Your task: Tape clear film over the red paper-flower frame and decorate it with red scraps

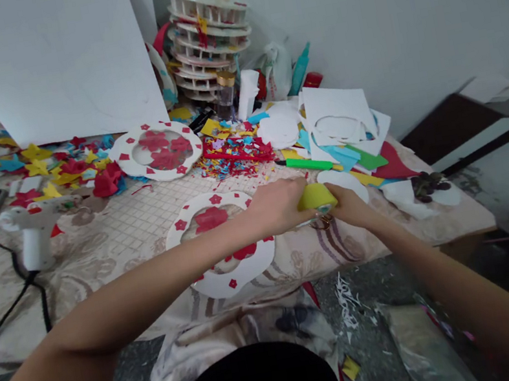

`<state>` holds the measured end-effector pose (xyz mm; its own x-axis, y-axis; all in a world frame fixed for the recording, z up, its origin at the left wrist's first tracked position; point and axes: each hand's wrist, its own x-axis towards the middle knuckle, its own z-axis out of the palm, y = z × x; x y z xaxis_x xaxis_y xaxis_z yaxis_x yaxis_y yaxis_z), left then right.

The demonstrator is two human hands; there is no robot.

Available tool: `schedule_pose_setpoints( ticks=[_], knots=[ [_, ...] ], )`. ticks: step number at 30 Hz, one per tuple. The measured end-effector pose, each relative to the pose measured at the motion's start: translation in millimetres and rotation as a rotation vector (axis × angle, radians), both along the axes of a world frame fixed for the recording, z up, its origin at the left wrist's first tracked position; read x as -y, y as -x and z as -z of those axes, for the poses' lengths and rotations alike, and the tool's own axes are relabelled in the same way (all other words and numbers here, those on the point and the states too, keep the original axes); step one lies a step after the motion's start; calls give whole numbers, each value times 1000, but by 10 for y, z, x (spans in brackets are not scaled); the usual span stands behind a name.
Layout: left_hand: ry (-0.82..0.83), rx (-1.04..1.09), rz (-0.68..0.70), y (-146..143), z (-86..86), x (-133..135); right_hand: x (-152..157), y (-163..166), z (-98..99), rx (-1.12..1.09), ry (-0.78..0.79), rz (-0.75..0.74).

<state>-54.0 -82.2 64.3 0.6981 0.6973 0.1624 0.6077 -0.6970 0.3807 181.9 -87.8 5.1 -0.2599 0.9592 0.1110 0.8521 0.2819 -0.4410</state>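
Observation:
Both hands meet over the table near its front right. My left hand (281, 205) is closed around a yellow, rounded object (315, 197) with a pale round end; its exact kind is unclear. My right hand (346, 204) is on the object's other side, its fingers mostly hidden behind it and closed against it. Just below is a small gold-coloured looped thing (323, 222), partly covered. Left of the hands, partly under my left forearm, lies a white scalloped frame (224, 282) with red flowers and a see-through middle.
A second decorated frame (122, 153) lies further back, near paper scraps (233, 155) and a green pen (306, 163). White cut sheets (338, 103) are piled at back right. A glue gun (35, 239) with its cord stands left. Stacked white tiers (211, 43) rise against the wall.

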Motion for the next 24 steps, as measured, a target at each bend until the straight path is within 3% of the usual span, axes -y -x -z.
schedule_pose_setpoints(
  ticks=[5,12,17,20,24],
  knots=[
    [-10,5,18,13,30,-95,-7,-70,-68,-4,174,-151],
    [5,14,7,28,60,-167,-14,-79,-10,83,303,15],
    [27,10,-30,30,61,-182,182,-215,47,217,352,140],
    [35,17,-37,22,65,-198,418,-365,64,98,405,174],
    [45,42,-45,-25,65,-245,797,-455,47,-216,585,158]
  ],
)
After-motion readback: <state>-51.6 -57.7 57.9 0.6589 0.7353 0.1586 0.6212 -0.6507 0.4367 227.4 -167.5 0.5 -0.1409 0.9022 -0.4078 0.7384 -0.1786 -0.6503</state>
